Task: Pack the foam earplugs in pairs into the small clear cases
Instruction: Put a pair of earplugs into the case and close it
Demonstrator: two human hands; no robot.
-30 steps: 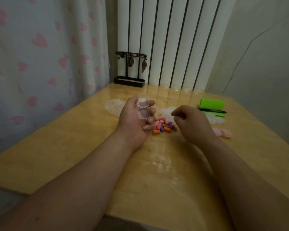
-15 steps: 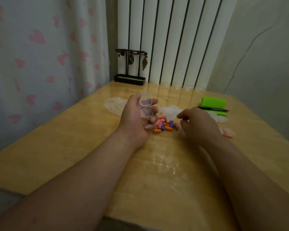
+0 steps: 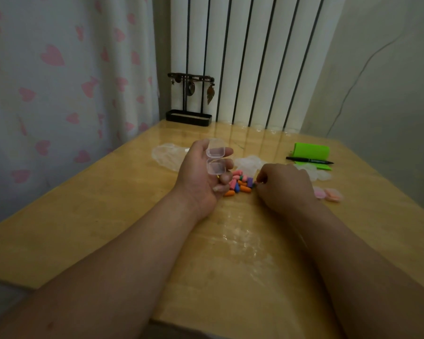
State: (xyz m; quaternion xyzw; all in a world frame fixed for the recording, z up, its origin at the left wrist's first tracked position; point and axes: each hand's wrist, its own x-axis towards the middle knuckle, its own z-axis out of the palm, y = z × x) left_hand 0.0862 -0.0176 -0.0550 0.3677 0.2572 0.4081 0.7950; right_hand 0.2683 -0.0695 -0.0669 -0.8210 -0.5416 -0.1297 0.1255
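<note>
Over the worktop (image 3: 108, 216), the left hand (image 3: 201, 177) lies palm up, its fingers curled round a hinged-open clear case (image 3: 216, 157). Just beside it a pile of coloured foam earplugs (image 3: 241, 185) lies on the wood. The right hand (image 3: 285, 187) rests knuckles up at the pile's edge, fingers tucked under; whether they pinch an earplug cannot be told.

The left hand (image 3: 201, 177), palm up, holds an open small clear plastic case (image 3: 216, 157) just beside the pile of coloured foam earplugs (image 3: 241, 184); the curled fingers (image 3: 263, 176) of the right hand (image 3: 285, 188) meet the pile's other side.
</note>
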